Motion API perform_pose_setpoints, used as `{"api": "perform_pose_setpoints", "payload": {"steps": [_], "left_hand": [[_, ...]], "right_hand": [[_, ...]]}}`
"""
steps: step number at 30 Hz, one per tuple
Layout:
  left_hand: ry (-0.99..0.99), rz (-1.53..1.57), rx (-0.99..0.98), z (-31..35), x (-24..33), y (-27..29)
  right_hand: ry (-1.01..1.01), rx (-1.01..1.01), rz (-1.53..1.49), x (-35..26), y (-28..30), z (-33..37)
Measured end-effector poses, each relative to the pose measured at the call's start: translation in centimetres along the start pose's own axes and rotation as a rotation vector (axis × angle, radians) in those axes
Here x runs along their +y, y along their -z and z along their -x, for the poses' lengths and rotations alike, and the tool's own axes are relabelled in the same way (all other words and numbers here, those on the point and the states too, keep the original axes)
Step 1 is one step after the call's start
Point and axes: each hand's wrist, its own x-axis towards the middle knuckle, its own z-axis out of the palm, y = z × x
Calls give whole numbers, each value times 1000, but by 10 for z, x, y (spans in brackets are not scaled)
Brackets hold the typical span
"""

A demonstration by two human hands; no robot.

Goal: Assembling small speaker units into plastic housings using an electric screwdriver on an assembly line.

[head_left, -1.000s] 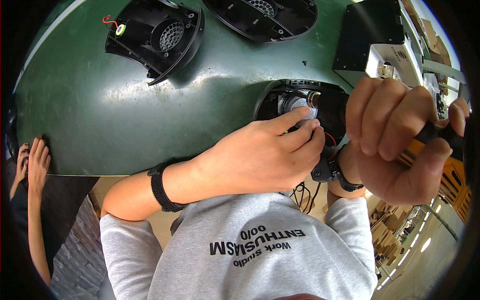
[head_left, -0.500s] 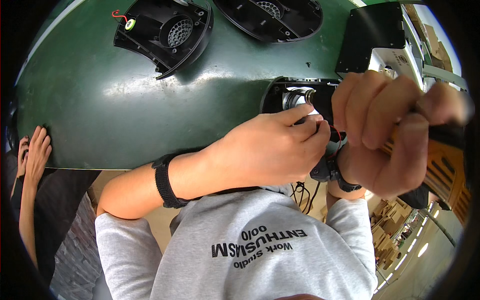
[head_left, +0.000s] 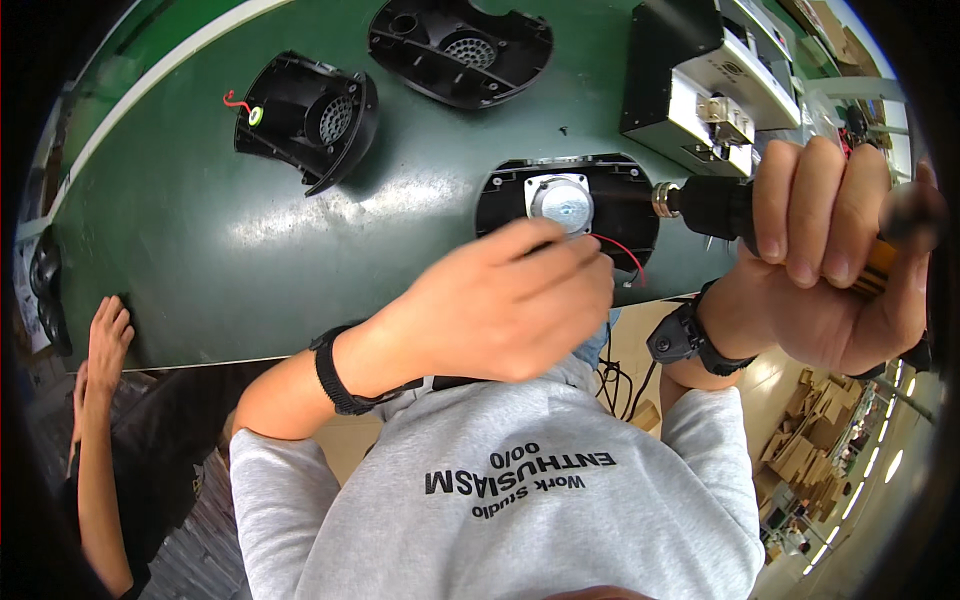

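Observation:
My right hand point(head_left: 825, 245) grips a power drill point(head_left: 715, 205) with a black nose, a metal collar and some orange on its body. Its tip points left toward a black plastic shell point(head_left: 635, 185) lying on the table. Inside this shell sits a round silver speaker point(head_left: 562, 203) on a square frame, with a red wire point(head_left: 625, 248) running out beside it. Just in front of the speaker is my left hand point(head_left: 510, 300), its fingers curled in and slightly blurred. Whatever those fingertips hold, if anything, is hidden.
Two more black shells with round grilles, one at far left point(head_left: 305, 125) and one at far centre point(head_left: 460, 50), lie on the green table point(head_left: 420, 160). A black-and-white machine point(head_left: 690, 90) stands far right. Another person's hand point(head_left: 110, 330) rests on the left table edge.
The drill has drawn back to the right, off the speaker. My left hand has come away from the drill tip toward me, uncovering the speaker and shell. My view has shifted.

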Motion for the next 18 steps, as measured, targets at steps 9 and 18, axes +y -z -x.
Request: {"api": "perform_pose_setpoints", "payload": {"steps": [9,18], "left_hand": [[352,-3,-110,-3,-60,36],[313,-75,-418,-32,-68,45]], "right_hand": [[-130,259,92,4,2,25],[-177,799,681,36,-20,82]]}}
